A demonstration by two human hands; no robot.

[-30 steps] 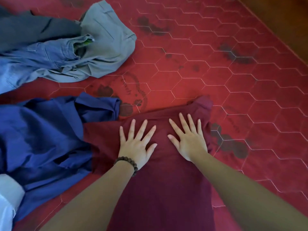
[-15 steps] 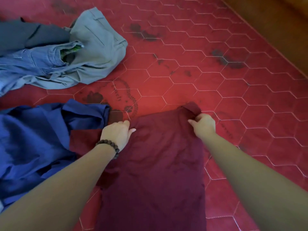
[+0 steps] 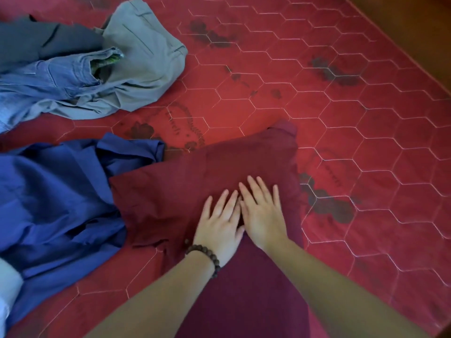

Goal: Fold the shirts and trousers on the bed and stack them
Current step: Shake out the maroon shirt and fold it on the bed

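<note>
Now both hands, left (image 3: 220,225) and right (image 3: 262,214), lie flat with straight fingers, gripping nothing, pressing the maroon shirt (image 3: 190,189) spread on the bed (image 3: 366,142) beside the blue shirt (image 3: 53,198), so smoothing seems under way and the next fold calls for pinching an edge.

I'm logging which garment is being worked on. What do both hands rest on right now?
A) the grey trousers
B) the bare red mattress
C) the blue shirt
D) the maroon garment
D: the left hand and right hand lie flat, fingers straight, side by side on the maroon garment; the blue shirt lies off to the left.
</note>
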